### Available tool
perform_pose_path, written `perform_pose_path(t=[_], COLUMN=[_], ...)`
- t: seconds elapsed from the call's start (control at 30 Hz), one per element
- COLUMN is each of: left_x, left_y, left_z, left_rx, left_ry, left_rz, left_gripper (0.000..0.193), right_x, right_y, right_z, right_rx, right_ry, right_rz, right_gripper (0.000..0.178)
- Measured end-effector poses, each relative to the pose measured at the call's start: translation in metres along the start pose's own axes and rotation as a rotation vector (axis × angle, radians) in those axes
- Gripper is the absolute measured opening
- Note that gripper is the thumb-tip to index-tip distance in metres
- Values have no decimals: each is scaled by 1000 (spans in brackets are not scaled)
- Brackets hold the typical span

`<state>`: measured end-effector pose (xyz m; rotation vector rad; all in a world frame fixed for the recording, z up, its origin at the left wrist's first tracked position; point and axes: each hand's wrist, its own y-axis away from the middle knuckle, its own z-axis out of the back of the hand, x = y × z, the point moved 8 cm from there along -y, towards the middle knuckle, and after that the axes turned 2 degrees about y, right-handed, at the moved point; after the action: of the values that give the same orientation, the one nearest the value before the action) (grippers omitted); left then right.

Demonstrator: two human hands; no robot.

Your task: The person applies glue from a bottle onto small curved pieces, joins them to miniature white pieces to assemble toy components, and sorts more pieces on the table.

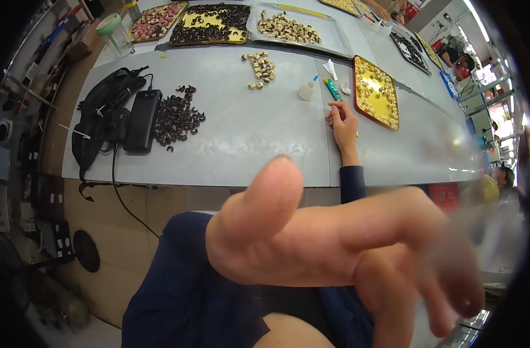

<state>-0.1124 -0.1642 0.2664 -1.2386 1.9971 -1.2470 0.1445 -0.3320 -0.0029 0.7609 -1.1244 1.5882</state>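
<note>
Very close to the camera, my left hand (311, 243) is raised with its thumb up and its fingers stretched toward the right, partly blurred; nothing shows in it. On the table, my right hand (343, 123) rests with its fingers curled and pinched together; what they hold, if anything, is too small to make out. Just beyond its fingertips lies a green tube (332, 89) with an orange end. A small whitish bottle (306, 90) with a blue tip stands to its left, and crumpled white tissue (330, 69) lies behind. To the right is a red-rimmed yellow tray (396, 119) of small pale pieces.
At the left lie a black bag (94, 107), a black power bank (142, 122) with cables, and a heap of dark curved pieces (175, 119). Small cream-and-brown pieces (262, 66) are farther back. Filled trays (210, 42) and a green-lidded container (111, 32) line the far side. Other people (387, 8) sit nearby.
</note>
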Motion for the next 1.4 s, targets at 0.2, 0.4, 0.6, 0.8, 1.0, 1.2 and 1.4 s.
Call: perform_pose_path(t=[0.2, 0.4, 0.6, 0.8, 1.0, 1.2, 1.4], left_x=[-5, 15, 46, 41, 16, -2, -12], left_y=[-1, -4, -40, -37, 0, 4, 4], left_z=[13, 21, 34, 41, 17, 15, 17], left_rx=[-39, -46, -50, -46, -36, -44, -58], left_ry=[-113, -158, -225, -288, -343, -421, -504], left_rz=[-6, 22, 48, 81, 115, 141, 166], left_gripper=[62, 62, 63, 65, 68, 72, 76], right_x=[4, 2, 4, 4, 1, 1, -2], right_y=[-2, -2, -1, 0, -2, -3, -3], right_z=[-14, -1, -4, -5, -1, -4, 2], right_rx=[9, -2, 9, 11, 12, 16, 5], right_ry=[2, -5, -13, -10, -4, -3, 0], right_rz=[12, -2, -2, 4, 10, 0, 11], right_gripper=[16, 14, 14, 15, 15, 15, 16])
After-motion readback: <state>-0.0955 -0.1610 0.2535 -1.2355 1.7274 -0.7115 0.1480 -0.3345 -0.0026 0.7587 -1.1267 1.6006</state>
